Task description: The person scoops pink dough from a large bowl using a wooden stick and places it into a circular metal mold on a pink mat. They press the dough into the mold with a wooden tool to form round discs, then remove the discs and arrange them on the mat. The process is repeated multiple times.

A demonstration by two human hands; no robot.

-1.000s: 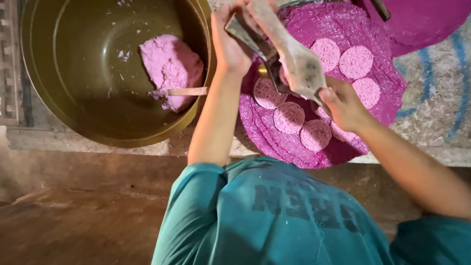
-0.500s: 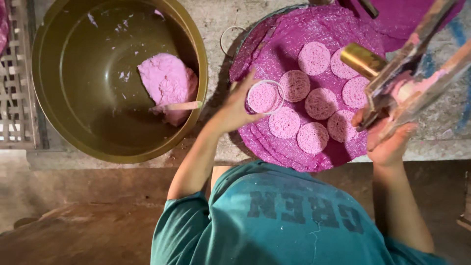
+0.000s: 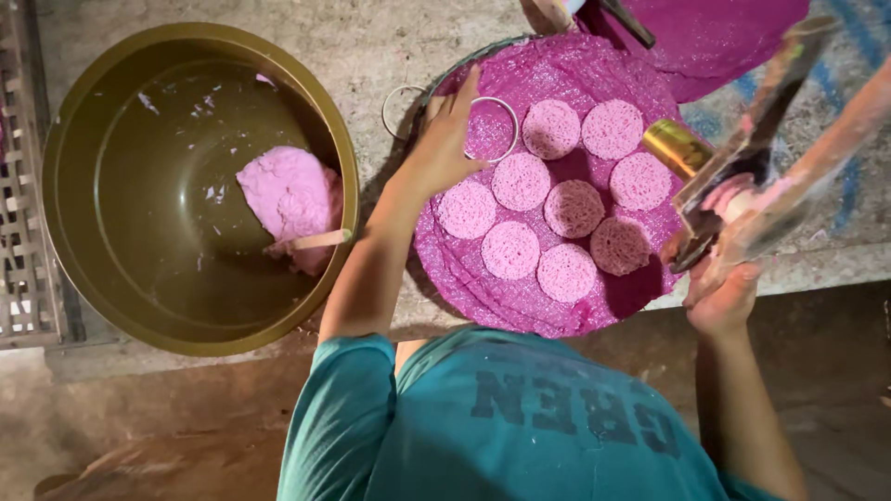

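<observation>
My left hand [image 3: 441,144] lies on the upper left of a round pink mesh mat [image 3: 566,70] and holds a thin metal ring [image 3: 501,111] flat on a bare patch of it. Several round, lacy pink dough discs [image 3: 520,181] sit in rows on the mat. At the mat's right edge, my right hand [image 3: 724,292] grips the long handles of a press tool [image 3: 742,176] with a brass cylinder [image 3: 677,147]. The tool is tilted and blurred, and pink dough is smeared on it.
A big olive-green bowl [image 3: 56,186] stands at the left with a lump of pink dough [image 3: 288,195] and a wooden spatula [image 3: 320,239] in it. A second metal ring [image 3: 397,111] lies by the mat. Another pink mat [image 3: 733,37] is behind. A grate [image 3: 19,204] is far left.
My right hand has swung the press from over the mat out to its right edge. My left hand has let go of the press and slid the ring to the mat's upper left.
</observation>
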